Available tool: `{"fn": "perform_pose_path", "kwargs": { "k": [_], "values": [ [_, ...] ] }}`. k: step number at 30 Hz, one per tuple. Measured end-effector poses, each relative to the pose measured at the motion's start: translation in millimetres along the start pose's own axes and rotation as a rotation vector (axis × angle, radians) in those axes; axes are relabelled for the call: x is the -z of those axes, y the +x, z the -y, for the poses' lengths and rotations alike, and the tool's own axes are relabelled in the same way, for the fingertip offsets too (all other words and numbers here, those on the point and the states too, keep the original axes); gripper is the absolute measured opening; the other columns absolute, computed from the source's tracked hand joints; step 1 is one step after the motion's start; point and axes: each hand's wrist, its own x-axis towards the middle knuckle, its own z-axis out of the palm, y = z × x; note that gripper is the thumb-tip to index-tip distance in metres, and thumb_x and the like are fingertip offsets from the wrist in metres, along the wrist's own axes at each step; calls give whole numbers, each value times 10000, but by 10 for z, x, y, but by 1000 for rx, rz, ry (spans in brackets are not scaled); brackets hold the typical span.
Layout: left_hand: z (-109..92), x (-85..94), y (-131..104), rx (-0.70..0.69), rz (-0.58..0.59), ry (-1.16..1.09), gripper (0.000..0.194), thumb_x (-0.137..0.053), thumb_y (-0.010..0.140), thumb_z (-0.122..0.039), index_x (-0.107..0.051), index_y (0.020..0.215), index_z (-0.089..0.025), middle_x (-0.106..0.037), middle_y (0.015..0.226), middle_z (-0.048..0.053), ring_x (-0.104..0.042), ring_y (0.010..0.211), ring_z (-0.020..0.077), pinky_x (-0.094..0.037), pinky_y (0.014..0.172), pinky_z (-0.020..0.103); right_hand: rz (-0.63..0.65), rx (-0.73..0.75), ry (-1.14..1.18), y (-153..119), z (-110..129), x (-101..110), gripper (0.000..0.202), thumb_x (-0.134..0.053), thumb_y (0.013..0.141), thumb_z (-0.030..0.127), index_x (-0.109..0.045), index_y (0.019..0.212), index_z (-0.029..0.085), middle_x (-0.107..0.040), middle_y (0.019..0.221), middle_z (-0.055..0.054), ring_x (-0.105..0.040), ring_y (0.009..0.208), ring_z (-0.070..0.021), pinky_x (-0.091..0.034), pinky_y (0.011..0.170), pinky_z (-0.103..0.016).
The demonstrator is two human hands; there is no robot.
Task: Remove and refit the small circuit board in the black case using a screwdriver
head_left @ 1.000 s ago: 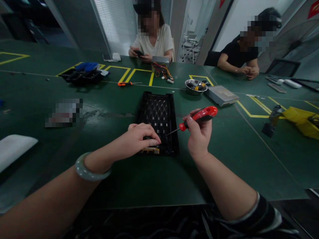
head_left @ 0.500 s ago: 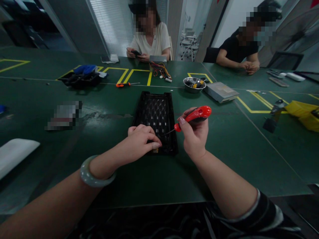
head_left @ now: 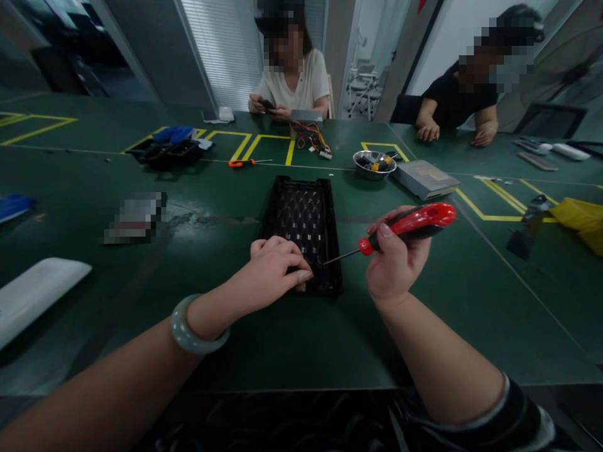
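from my head view: black frame (head_left: 336, 257) is on the table (head_left: 292, 355), centered ahead of me. its long axis runs near to far, patterned floor showing between the walls.

right hand (head_left: 398, 263) is closed around the red screwdriver (head_left: 426, 220), thumb along the handle. hand sits just right of the frame's near half, outside the wall. shaft crosses over the right wall, pointing left and a bit toward me, so it lies across the frame's long axis. tip is over the near part of the floor, close to the left fingertips, slightly right and far of them. can't tell if it touches anything.

left hand (head_left: 273, 270) comes in from the left, over the frame's near left corner. fingers bent, thumb and fingertips close together inside the near end. can't tell if they pinch something or just press; the hand hides it. a small gold piece (head_left: 302, 287) shows just below the fingertips, at the near end. left hand is nearer to it than the right.

around: orange screwdriver (head_left: 242, 164) far left of the frame, wires (head_left: 311, 135) beyond the frame, metal bowl (head_left: 374, 173) and grey box (head_left: 426, 179) far right.
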Motion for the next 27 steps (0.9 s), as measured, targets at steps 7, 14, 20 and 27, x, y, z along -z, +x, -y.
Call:
{"fn": "perform_pose_path", "kwargs": {
  "k": [7,14,20,27],
  "values": [
    [12,1,-20,-32,-5,5,265,-521,989,-381,-779,964,-327,-704,1135,5,-488,1146,264,-211,998,495,56,-9,49,-50,124,-26,147,-629,778,294,-550,903,285,-502,855,-8,-503,646,-151,-465,587,-333],
    [5,46,-31,-23,-10,-11,281,-495,995,-368,-773,1002,-325,-711,1156,7,-498,1159,261,-232,989,484,133,-31,18,-114,106,-31,152,-647,785,326,-554,897,281,-508,866,-6,-523,683,-159,-483,611,-330],
    [-14,117,-65,-38,-3,1,234,-554,973,-389,-776,963,-316,-718,1146,7,-516,1151,254,-229,980,474,186,-6,129,-110,48,-43,131,-673,794,254,-605,905,274,-526,863,1,-533,672,-140,-463,576,-304],
    [-17,116,-64,-87,10,12,168,-692,893,-456,-782,968,-335,-718,1133,4,-503,1175,265,-214,979,466,198,-40,70,-100,118,-35,132,-666,783,242,-592,892,259,-535,841,9,-540,680,-150,-480,591,-314]
  ]
}}
